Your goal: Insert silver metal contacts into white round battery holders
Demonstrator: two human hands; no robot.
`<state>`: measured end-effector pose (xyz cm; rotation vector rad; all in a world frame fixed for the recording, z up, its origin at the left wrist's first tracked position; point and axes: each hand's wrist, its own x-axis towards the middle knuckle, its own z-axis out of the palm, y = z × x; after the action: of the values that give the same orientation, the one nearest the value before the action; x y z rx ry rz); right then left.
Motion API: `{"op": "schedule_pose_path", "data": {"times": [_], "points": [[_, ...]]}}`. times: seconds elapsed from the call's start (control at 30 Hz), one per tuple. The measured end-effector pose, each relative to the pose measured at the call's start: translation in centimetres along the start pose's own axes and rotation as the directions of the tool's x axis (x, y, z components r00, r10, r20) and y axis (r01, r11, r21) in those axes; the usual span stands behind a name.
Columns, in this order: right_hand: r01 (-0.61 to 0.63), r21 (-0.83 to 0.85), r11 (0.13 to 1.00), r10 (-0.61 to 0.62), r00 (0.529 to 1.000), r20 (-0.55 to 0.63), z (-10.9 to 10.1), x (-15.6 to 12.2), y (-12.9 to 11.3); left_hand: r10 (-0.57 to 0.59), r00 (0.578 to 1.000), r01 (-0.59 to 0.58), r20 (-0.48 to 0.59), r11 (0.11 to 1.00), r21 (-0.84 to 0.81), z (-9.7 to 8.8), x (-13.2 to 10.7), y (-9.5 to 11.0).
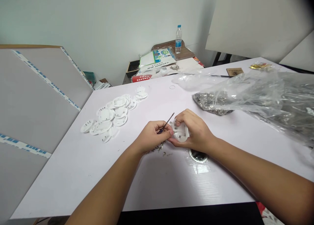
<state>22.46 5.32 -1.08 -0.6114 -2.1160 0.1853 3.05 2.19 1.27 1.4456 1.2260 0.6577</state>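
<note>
My right hand (196,128) is closed around the rim of a round white plastic disc (181,131) with small metal contacts in it. Resting in my left hand (155,136) is a thin screwdriver (169,119), its dark shaft pointing up and away. The left fingertips also meet the near-left edge of the disc, and whether they pinch a small part there is hidden. Below the hands lies a scatter of small metal pieces (158,148). A dark round piece with a pale ring (198,155) sits on the table under my right wrist, beside clear tape.
Several similar white discs (105,115) lie in a loose pile at the left. On the right, a clear plastic bag (245,94) spreads around many small metal parts (211,102). A water bottle (178,40) stands behind the table (147,185). A grey panel (31,97) borders the left side.
</note>
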Motion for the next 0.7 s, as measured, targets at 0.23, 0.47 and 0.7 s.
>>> {"op": "schedule_pose_path", "data": {"times": [0.23,0.47,0.7], "points": [[-0.012,0.021,1.0,0.012,1.0,0.009,0.2,-0.09,0.11,0.064,0.998,-0.066,0.015,0.993,0.096,-0.25,0.1,0.15],[-0.027,0.08,0.996,0.027,1.0,-0.001,0.19,-0.18,0.07,0.121,0.992,-0.123,0.021,0.986,0.114,-0.3,0.31,-0.1],[-0.024,0.117,0.993,0.026,1.0,-0.009,0.23,-0.18,0.01,0.116,0.992,-0.119,0.042,0.99,0.082,-0.22,0.27,-0.12]]}}
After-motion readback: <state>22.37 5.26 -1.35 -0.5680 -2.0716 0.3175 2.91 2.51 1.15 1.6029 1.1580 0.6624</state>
